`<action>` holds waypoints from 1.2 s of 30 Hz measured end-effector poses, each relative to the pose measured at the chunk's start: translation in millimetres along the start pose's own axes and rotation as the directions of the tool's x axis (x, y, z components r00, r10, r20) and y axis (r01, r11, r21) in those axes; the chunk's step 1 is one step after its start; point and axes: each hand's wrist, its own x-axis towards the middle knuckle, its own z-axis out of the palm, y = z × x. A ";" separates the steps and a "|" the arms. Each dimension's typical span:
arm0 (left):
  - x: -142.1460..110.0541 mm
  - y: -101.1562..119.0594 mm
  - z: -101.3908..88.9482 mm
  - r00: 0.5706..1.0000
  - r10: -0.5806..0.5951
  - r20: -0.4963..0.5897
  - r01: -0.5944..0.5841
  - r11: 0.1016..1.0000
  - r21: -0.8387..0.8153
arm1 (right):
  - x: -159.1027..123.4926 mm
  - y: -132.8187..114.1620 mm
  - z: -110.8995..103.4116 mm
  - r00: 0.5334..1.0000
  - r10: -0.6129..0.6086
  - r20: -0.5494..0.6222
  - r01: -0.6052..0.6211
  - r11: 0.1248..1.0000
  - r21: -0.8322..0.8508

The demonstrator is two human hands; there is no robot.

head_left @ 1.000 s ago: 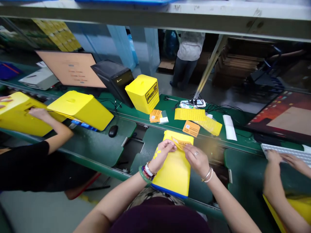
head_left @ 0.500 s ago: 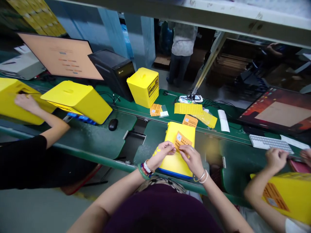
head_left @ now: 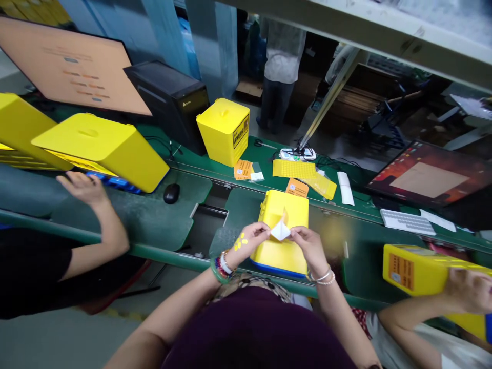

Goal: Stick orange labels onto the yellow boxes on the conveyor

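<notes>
Yellow box [head_left: 280, 259] lying on the green worktop [head_left: 363, 271], a white-backed label [head_left: 280, 231] pinched just above it.
Both grips are clenched: left hand [head_left: 253, 238] and right hand [head_left: 309, 251] hold the label between their fingertips, over the box, with yellow dot stickers [head_left: 240, 241] on the left hand. Beyond the box lie an orange label [head_left: 296, 188] and a yellow sticker sheet [head_left: 294, 169]; right of the box, a co-worker's hand [head_left: 467, 291] grasps another yellow box [head_left: 407, 271].
</notes>
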 end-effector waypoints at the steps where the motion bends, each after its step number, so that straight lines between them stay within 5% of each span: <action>1: 0.0 -4.7 -12.3 0.998 -0.019 -0.055 0.019 1.000 -0.007 | 3.0 2.5 -4.7 0.999 0.008 -0.033 -0.008 1.000 0.009; 5: -4.4 -40.5 -64.8 0.949 -0.119 -0.293 0.118 0.993 -0.023 | 14.1 13.9 -22.9 0.990 0.050 -0.132 -0.048 0.999 0.019; 8: -13.4 -81.1 -91.0 0.849 -0.253 -0.464 0.285 0.959 -0.003 | 18.9 16.2 -31.5 0.970 0.052 -0.237 -0.052 0.999 0.006; 14: -44.3 -143.9 -109.4 0.674 -0.402 -0.620 0.553 0.831 0.063 | 21.2 0.6 -49.4 0.917 0.054 -0.394 -0.014 0.995 0.102; 18: -56.1 -139.5 -105.3 0.629 -0.395 -0.669 0.613 0.782 0.114 | 10.2 -15.0 -43.4 0.882 -0.061 -0.467 0.070 0.998 0.003; 19: -55.7 -129.4 -99.0 0.647 -0.379 -0.662 0.596 0.792 0.129 | 5.5 -18.3 -35.0 0.874 -0.123 -0.470 0.096 0.992 -0.082; 21: -51.2 -98.3 -78.8 0.756 -0.347 -0.556 0.479 0.871 0.108 | -4.7 -22.9 -9.1 0.869 -0.280 -0.407 0.158 0.938 -0.309; 23: -44.4 -57.5 -51.5 0.914 -0.279 -0.295 0.263 0.960 -0.092 | -13.7 -24.7 24.0 0.888 -0.411 -0.208 0.261 0.821 -0.508; 24: -41.0 -36.8 -37.5 0.960 -0.239 -0.145 0.199 0.949 -0.243 | -17.3 -24.6 40.0 0.895 -0.440 -0.067 0.335 0.764 -0.551; 27: -32.8 11.3 -5.1 0.980 -0.182 0.083 0.198 0.836 -0.511 | -23.7 -20.3 68.3 0.859 -0.458 0.228 0.506 0.697 -0.508; 30: -28.7 28.0 6.3 0.976 -0.208 0.059 0.206 0.811 -0.547 | -22.6 -10.0 55.5 0.886 -0.463 0.004 0.400 0.760 -0.511; 33: -27.3 26.3 6.8 0.970 -0.238 0.055 0.230 0.816 -0.530 | -16.0 4.7 23.0 0.902 -0.301 -0.308 0.167 0.903 -0.395; 36: -25.1 23.6 9.2 0.962 -0.260 0.087 0.266 0.810 -0.522 | -10.8 16.6 2.9 0.956 -0.035 -0.291 0.004 0.994 -0.107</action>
